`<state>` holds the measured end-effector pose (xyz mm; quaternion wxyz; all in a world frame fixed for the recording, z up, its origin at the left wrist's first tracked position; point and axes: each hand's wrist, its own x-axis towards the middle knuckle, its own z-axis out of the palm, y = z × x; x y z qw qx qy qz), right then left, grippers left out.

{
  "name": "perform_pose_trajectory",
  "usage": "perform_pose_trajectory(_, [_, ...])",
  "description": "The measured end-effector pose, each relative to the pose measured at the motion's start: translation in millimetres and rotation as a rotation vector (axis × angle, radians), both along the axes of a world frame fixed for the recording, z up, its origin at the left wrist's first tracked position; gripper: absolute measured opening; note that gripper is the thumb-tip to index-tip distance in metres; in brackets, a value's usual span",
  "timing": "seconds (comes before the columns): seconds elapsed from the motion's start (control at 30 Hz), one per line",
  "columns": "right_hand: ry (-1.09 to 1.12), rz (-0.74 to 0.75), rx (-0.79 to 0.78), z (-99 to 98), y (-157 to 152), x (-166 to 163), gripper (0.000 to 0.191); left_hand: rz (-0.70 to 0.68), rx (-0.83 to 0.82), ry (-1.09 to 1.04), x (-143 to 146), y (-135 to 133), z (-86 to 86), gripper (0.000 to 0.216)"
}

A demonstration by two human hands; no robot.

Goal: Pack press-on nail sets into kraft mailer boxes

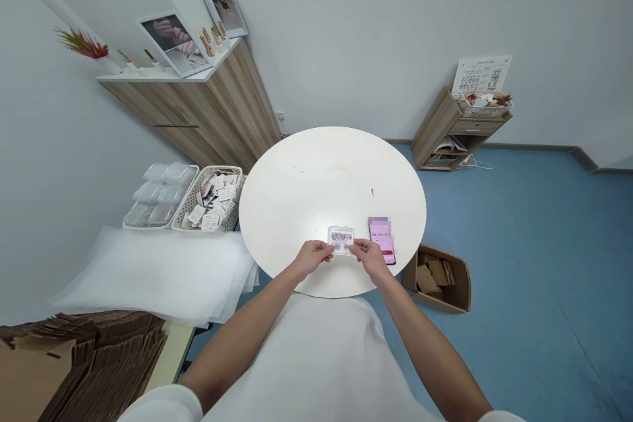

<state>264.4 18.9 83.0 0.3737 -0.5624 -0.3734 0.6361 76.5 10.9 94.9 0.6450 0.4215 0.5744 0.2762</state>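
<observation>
Between my two hands is a small clear plastic case [341, 232] with several shiny purple-silver pieces in it that look like press-on nails. My left hand [312, 257] pinches its left edge, and my right hand [368, 255] pinches the lower right edge. The case is over the front part of a round white table [297, 178]; I cannot tell whether it touches the top. A phone [380, 231] with a pink timer screen lies just right of the case, partly behind my right hand.
Left of the table are a white basket of cards [237, 201], stacked clear boxes [165, 184] and white sheets [163, 270]. An open cardboard box [462, 277] stands on the floor at right. Behind are a wooden cabinet [247, 105] and a small shelf unit [435, 122].
</observation>
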Motion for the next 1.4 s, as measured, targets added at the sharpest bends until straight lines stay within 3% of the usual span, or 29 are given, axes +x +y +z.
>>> perform_pose_trajectory(0.23, [-0.092,0.127,0.107,-3.0,5.3,4.5,0.045,0.061,0.019,-0.052,0.2,3.7,-1.4,0.035])
perform_pose_trajectory(0.4, [-0.344,0.306,0.425,10.3,15.3,13.5,0.068,0.011,-0.02,-0.066,-13.5,7.0,-0.5,0.034])
perform_pose_trajectory(0.5, [-0.426,0.518,0.603,15.7,22.3,7.4,0.059,0.002,-0.013,-0.07,-23.9,8.5,-1.0,0.034])
perform_pose_trajectory(0.6, [-0.478,0.573,0.696,13.6,28.3,-8.1,0.047,0.003,0.008,-0.079,-35.0,10.0,-2.1,0.035])
perform_pose_trajectory(0.8, [-0.505,0.557,0.67,3.8,37.6,-43.0,0.046,0.016,0.065,0.05,-66.2,16.1,-6.5,0.04])
perform_pose_trajectory(0.93, [-0.534,0.518,0.675,-0.3,46.0,-68.5,0.045,0.09,0.093,0.102,-94.4,24.4,-12.3,0.064])
perform_pose_trajectory(1.0, [-0.542,0.503,0.669,-3.4,51.9,-85.0,0.046,0.079,0.138,0.124,-110.0,30.2,-16.4,0.065])
perform_pose_trajectory(1.17, [-0.507,0.517,0.613,-16.3,74.0,-140.8,0.054,0.089,0.217,0.208,-154.2,47.2,-31.1,0.059])
perform_pose_trajectory(1.3, [-0.529,0.556,0.516,-34.2,95.7,-192.3,0.074,0.15,0.184,0.262,-194.5,61.6,-46.9,0.061])
perform_pose_trajectory(1.4, [-0.57,0.605,0.497,-52.1,111.1,-226.4,0.075,0.146,0.156,0.315,-223.3,73.7,-60.2,0.063])
